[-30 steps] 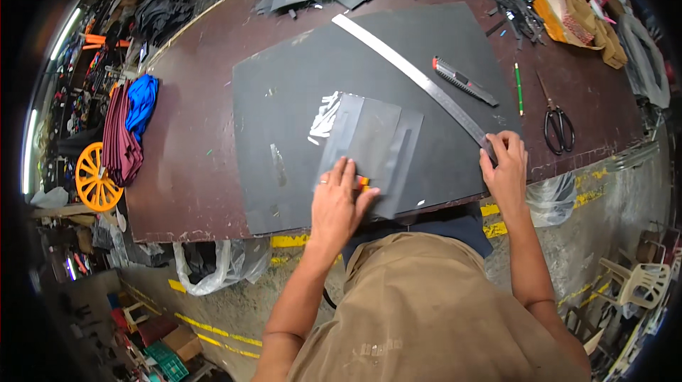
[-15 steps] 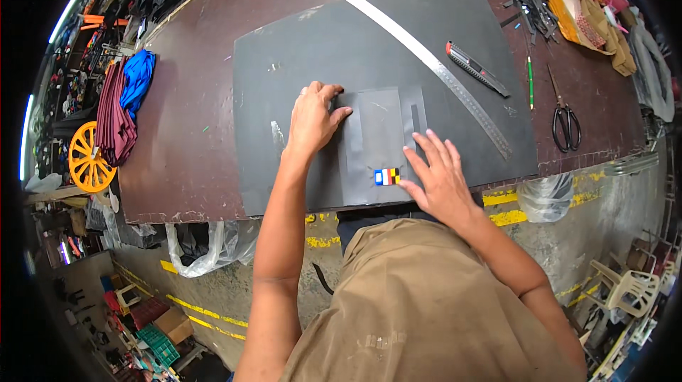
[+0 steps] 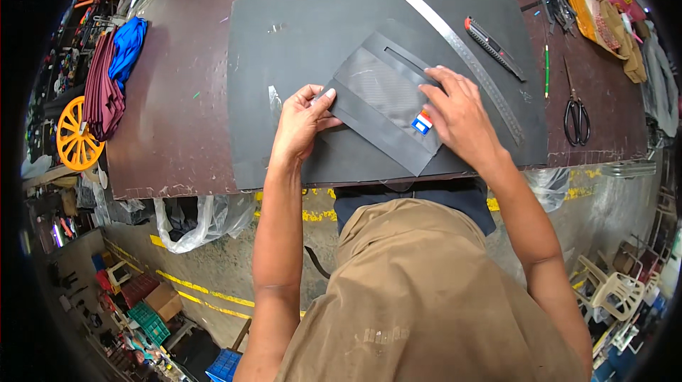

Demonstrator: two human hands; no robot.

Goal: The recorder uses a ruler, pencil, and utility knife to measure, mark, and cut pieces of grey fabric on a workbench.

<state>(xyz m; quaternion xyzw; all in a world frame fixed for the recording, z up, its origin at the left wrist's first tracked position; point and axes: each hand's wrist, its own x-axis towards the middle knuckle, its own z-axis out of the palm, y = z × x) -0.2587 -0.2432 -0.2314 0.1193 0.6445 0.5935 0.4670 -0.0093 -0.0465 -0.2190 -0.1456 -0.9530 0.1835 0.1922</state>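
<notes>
A black rectangular panel (image 3: 376,90) with a narrow slot near one end and a finely textured middle lies turned at an angle over the cutting mat. Its left corner is pinched by my left hand (image 3: 302,122), thumb on top and fingers beneath. On the opposite side, my right hand (image 3: 465,119) is closed over the panel's edge, fingers bent; what they do underneath is hidden. Beside the right thumb shows a small blue, white and red label (image 3: 422,123), partly covered by that hand. A metal ruler (image 3: 440,23) lies just beyond the right hand.
Beneath everything is a large dark cutting mat (image 3: 259,154) on a brown table (image 3: 170,119). Rightward lie a utility knife (image 3: 494,48), a green pencil (image 3: 547,73) and black scissors (image 3: 576,119). Folded maroon and blue fabric (image 3: 106,87) and a yellow wheel (image 3: 74,133) are at the left.
The panel has turned clockwise from lying straight, and its label end has moved right. My right hand has moved up and right onto its edge; my left now pinches a corner.
</notes>
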